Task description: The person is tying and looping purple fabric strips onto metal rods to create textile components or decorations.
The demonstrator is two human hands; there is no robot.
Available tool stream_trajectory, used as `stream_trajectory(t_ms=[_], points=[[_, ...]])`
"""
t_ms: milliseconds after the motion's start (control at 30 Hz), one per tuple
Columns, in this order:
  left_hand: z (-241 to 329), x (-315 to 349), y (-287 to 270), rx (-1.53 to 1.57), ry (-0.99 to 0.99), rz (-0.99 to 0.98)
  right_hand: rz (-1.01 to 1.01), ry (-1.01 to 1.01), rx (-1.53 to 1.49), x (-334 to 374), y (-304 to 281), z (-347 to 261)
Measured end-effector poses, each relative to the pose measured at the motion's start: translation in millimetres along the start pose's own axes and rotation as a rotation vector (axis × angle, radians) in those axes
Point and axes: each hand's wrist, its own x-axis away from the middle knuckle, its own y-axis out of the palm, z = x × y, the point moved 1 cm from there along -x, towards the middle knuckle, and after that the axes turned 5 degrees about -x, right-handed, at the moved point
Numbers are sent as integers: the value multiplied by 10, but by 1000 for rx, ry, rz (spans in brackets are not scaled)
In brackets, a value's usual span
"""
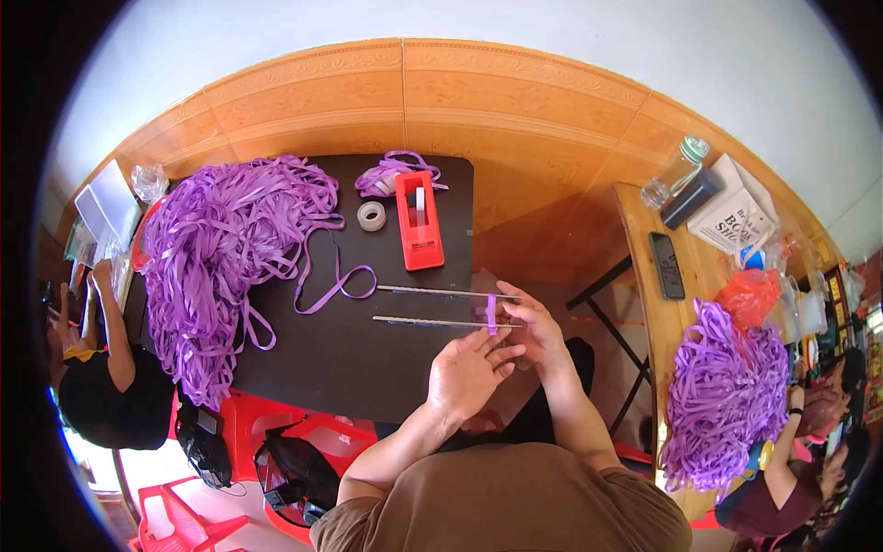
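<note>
Two thin metal rods (432,291) lie side by side, reaching past the right edge of the dark table. A short band of purple ribbon (492,315) goes around both rods near their right ends. My left hand (471,373) comes from below, palm up, with fingertips closed at the band's lower end and the other fingers loosely curled. On the right, my right hand (536,329) bends its fingers around the rod ends and the band's upper part. Its exact grip is partly hidden. A loose ribbon tail (336,287) curls on the table near the rods' left ends.
A large heap of purple ribbon (230,248) covers the dark table's (322,368) left side. A red tape dispenser (421,244) and tape roll (371,216) lie beyond the rods. The wooden table (639,239) at right bears a phone (666,266) and another ribbon heap (722,396). People sit at both sides.
</note>
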Motion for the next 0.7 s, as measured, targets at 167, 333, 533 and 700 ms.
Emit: stream_trajectory(t_ms=[167, 333, 533, 700], points=[[-7, 10, -25, 11, -8, -12, 32, 64, -69, -14, 100, 7], [-12, 8, -28, 22, -6, -11, -1, 41, -24, -18, 127, 12], [-4, 5, -39, 21, 6, -22, 86, 22, 120, -20, 327, -6], [-5, -9, -16, 24, -7, -15, 179, -65, 255, -83, 249, 29]])
